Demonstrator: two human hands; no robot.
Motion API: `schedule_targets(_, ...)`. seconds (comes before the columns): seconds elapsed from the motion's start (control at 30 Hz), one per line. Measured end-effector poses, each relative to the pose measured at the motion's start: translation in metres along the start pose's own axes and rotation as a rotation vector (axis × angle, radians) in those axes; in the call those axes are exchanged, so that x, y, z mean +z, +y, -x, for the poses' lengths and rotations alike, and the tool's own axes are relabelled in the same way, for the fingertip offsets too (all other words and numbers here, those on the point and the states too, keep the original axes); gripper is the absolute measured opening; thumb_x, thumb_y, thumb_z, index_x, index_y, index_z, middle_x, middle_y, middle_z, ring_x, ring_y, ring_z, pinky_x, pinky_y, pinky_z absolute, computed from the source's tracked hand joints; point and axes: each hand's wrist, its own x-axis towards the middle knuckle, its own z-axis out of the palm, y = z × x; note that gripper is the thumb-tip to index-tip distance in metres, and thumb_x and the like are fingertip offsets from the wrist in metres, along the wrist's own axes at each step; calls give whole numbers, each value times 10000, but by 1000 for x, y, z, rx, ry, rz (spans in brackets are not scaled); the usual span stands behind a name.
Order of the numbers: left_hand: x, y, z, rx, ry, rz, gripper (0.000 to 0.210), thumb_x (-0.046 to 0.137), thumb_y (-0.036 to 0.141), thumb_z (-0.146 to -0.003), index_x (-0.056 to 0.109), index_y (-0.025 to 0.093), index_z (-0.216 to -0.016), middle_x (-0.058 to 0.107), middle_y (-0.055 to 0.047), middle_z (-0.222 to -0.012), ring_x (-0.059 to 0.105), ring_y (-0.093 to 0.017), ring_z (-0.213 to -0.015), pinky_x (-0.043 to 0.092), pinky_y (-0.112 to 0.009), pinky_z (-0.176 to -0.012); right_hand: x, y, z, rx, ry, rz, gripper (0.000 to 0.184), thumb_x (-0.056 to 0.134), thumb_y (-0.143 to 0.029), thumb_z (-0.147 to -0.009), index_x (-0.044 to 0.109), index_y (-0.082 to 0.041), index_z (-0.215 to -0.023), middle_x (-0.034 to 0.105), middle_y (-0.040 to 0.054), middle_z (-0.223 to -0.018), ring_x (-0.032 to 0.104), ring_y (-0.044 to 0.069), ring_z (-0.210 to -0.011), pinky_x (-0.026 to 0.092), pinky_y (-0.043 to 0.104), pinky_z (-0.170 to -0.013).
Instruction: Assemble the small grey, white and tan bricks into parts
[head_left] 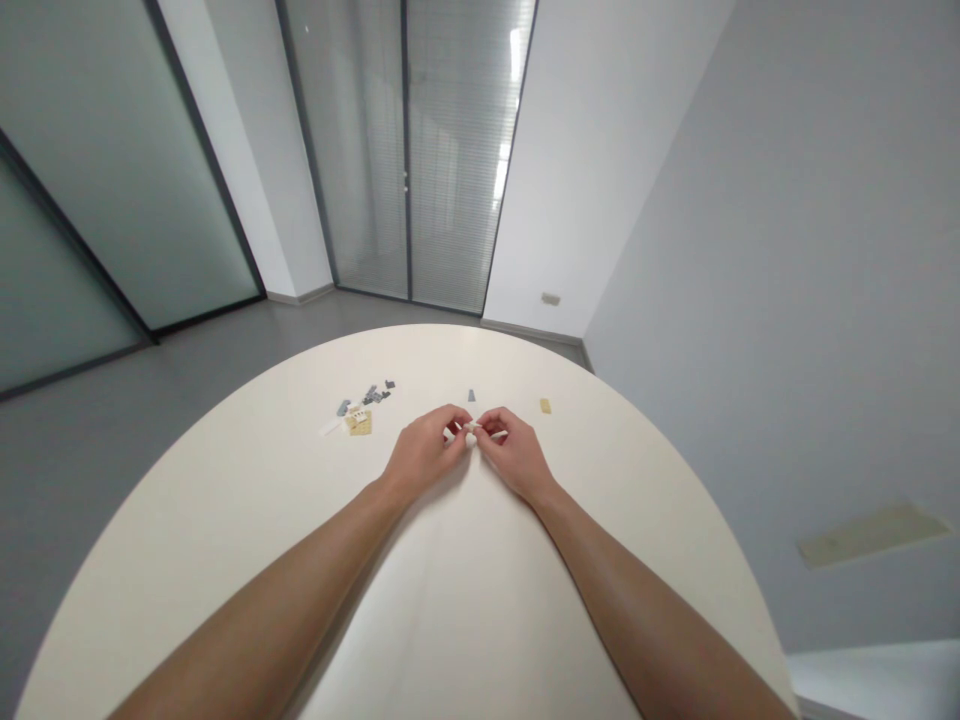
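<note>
My left hand and my right hand meet over the middle of the round white table. Both are closed, fingertips pinching a small white toy brick piece between them. Its shape is mostly covered by my fingers, and white bits stick out on either side. Just beyond my fingertips lies a small grey brick. A flat tan brick rests on the tabletop to the right of my right hand.
Left of my hands is a loose pile: a tan plate, a long white piece, and several grey and dark bricks. The table's curved far edge lies beyond, with glass panels and walls behind it.
</note>
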Motion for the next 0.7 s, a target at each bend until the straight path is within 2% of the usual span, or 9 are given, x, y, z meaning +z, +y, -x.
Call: schedule_targets(0.7, 0, 0, 0, -46, -4, -32, 180, 564, 254, -857, 671, 240, -1002, 745, -7, -968, 678, -170, -851, 505, -271, -733, 1, -2, 1, -49, -42, 19, 152, 640, -350, -861, 660, -202, -890, 691, 15, -817, 628, 149, -726, 499, 269, -659)
